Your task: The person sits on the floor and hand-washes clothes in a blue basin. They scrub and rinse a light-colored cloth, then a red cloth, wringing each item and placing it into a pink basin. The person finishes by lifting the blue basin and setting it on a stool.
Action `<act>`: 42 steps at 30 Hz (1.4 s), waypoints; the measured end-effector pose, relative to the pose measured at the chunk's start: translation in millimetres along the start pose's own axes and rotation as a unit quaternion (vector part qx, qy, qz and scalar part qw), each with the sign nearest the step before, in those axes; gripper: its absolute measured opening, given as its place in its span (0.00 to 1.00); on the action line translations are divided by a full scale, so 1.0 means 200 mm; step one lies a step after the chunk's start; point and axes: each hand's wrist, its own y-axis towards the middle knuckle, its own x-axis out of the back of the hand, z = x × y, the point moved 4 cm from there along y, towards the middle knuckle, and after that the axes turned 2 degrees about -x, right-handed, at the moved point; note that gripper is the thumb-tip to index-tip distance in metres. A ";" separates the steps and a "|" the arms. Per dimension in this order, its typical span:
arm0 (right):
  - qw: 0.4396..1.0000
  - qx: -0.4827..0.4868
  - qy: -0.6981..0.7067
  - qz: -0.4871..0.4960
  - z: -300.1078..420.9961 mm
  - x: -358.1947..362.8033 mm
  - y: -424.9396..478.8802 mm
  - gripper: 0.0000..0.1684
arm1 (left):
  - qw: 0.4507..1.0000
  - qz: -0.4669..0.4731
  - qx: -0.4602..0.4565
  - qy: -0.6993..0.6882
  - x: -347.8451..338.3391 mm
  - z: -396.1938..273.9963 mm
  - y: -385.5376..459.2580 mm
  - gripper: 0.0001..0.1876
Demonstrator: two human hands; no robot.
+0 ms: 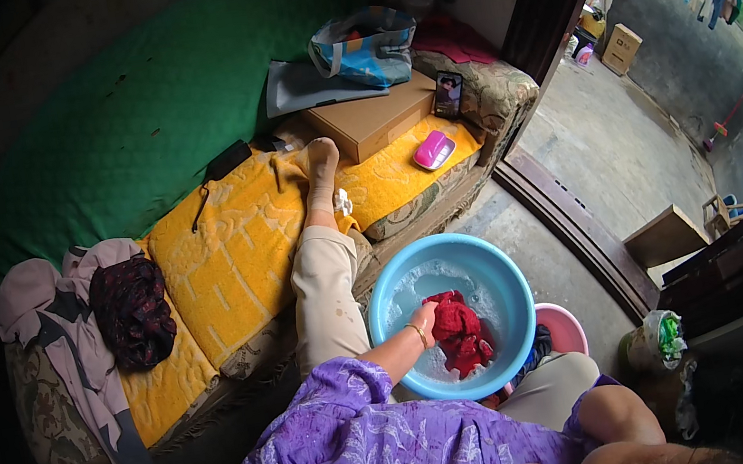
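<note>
My left hand (426, 323), with a gold-coloured bangle at the wrist, grips the upper left part of a wet red cloth (460, 334). This cloth lies bunched in sudsy water inside a round light-blue plastic basin (519, 282). White foam floats around it, mostly along the basin's inner wall. At the lower right my right arm is bent back towards me; the right hand is out of view. Dark cloth (539, 344) lies in a pink basin (567, 324) just right of the blue one.
My left leg rests on a sofa with a yellow cover (228, 282). A cardboard box (376, 116), a phone (448, 94) and a pink soap box (434, 150) are on it, with clothes (132, 314) at its left end. A lined bin (654, 341) and a doorway sill (572, 223) are to the right.
</note>
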 end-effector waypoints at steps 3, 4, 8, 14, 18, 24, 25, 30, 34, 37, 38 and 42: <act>0.990 0.015 -0.015 -0.138 -0.03 -0.12 -0.01 0.13 | 1.000 0.010 -0.004 0.019 0.08 0.00 0.03 0.16; 0.992 0.018 -0.012 -0.123 -0.04 -0.11 0.01 0.13 | 0.999 0.017 -0.004 0.032 0.09 0.00 0.03 0.18; 1.000 0.008 0.026 0.013 -0.01 -0.02 -0.11 0.17 | 1.000 -0.012 -0.014 0.024 0.02 0.00 -0.01 0.16; 0.948 -0.041 -0.004 -0.317 -0.10 0.11 -0.37 0.22 | 0.999 -0.026 -0.024 0.006 -0.03 -0.01 -0.02 0.13; 0.703 -0.359 -0.116 -0.603 -0.62 0.27 -1.03 0.30 | 0.997 0.050 -0.057 -0.012 -0.05 -0.06 -0.08 0.17; 0.588 -0.623 -0.354 -0.374 -1.22 0.03 -1.43 0.47 | 0.989 0.100 -0.108 0.003 -0.13 -0.10 -0.11 0.19; 0.602 -0.618 -0.343 -0.371 -1.26 0.00 -1.41 0.48 | 0.987 0.079 -0.143 -0.011 -0.11 -0.11 -0.10 0.18; 0.486 -0.634 -0.361 -0.481 -1.30 -0.08 -1.49 0.37 | 0.966 0.024 -0.258 0.004 -0.07 -0.15 -0.06 0.11; 0.404 -0.708 -0.383 -0.434 -1.40 -0.13 -1.66 0.24 | 0.976 -0.073 -0.203 0.021 -0.02 -0.12 -0.02 0.11; 0.400 -0.791 -0.349 -0.305 -1.49 -0.18 -1.70 0.19 | 0.983 -0.103 -0.149 0.031 0.08 -0.09 0.03 0.13; 0.385 -0.812 -0.332 -0.289 -1.53 -0.19 -1.70 0.16 | 0.987 -0.091 -0.133 0.026 0.12 -0.08 0.05 0.12; 0.382 -0.819 -0.306 -0.299 -1.57 -0.20 -1.75 0.20 | 0.985 -0.087 -0.136 0.055 0.09 -0.07 0.04 0.10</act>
